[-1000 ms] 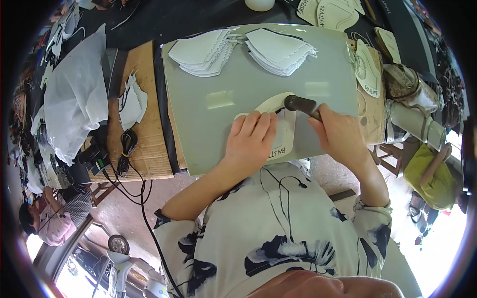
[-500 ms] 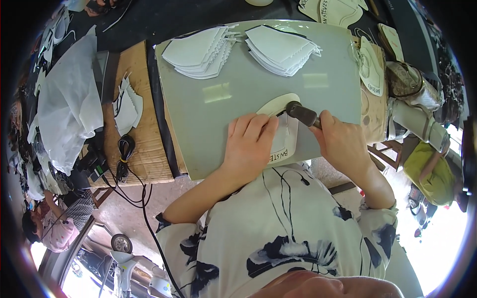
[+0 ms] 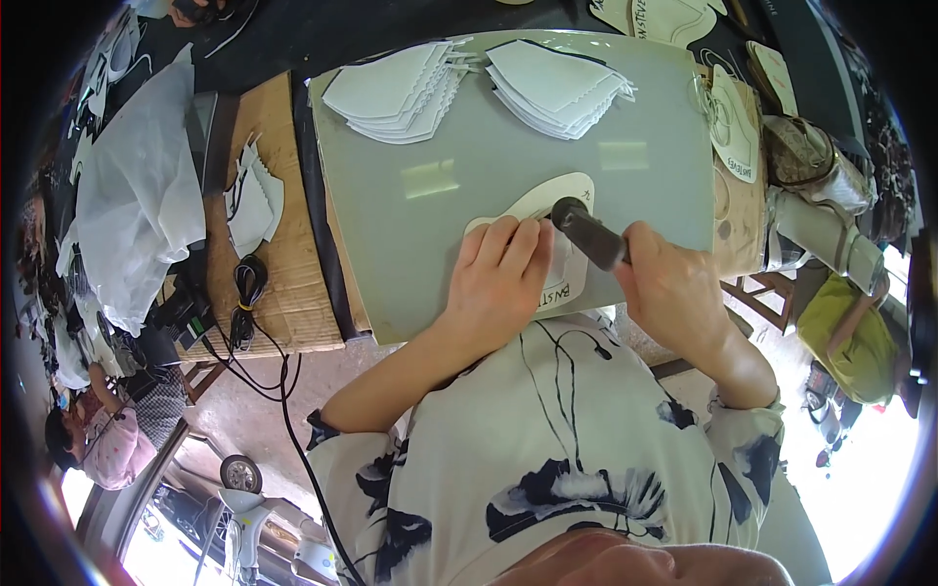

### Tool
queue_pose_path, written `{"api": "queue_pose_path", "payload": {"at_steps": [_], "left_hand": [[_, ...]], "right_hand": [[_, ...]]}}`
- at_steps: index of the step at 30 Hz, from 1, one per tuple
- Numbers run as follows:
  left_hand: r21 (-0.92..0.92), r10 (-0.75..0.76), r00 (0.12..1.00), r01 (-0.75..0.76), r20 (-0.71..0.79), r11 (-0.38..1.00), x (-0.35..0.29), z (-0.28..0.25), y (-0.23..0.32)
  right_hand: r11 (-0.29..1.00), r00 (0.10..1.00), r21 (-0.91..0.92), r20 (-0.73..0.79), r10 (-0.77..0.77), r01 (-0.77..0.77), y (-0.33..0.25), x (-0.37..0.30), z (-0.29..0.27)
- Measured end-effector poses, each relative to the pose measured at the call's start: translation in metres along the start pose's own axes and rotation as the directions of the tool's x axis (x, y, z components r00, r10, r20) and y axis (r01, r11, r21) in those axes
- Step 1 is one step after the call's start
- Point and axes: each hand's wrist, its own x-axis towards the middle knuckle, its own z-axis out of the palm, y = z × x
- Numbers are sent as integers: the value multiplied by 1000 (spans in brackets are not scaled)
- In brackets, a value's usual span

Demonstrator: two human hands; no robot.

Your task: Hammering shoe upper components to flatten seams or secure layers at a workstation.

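My right hand (image 3: 674,298) is closed around a hammer, its dark head (image 3: 591,236) over a cream, curved flat template (image 3: 552,195) with handwriting on it. A white flat piece (image 3: 561,269) lies on the template, partly hidden by my left hand and the hammer. My left hand (image 3: 500,272) bends over these pieces, fingers together, fingertips pressing beside the hammer head. Whether the hammer touches the work cannot be made out. Both pieces rest on a smooth grey-green board (image 3: 401,244).
At the board's far side are two fanned stacks of white dark-edged pieces, one left (image 3: 391,93) and one right (image 3: 557,88). More white pieces (image 3: 254,200) and a coiled black cable (image 3: 250,283) lie on cardboard at left. Right stands a wrapped roll (image 3: 811,161). Other people sit farther off.
The hammer head has tilted and looks larger, lifted toward the view. The template has turned slightly, with more of its left end showing. My left hand has shifted a little with it.
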Motion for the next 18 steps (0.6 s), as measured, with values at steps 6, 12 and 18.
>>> {"api": "queue_pose_path", "payload": {"at_steps": [6,12,18], "left_hand": [[-203,-253,967,245,-12,948,0,-7,-3],[-9,-88,995,88,-41,996,-11,-4,0],[57,-20,997,24,-69,998,-11,-2,0]], "right_hand": [[995,992,-90,107,61,-51,3,0,13],[996,993,-75,103,63,-55,3,2,10],[999,999,44,-42,8,-6,-1,3,2]]}}
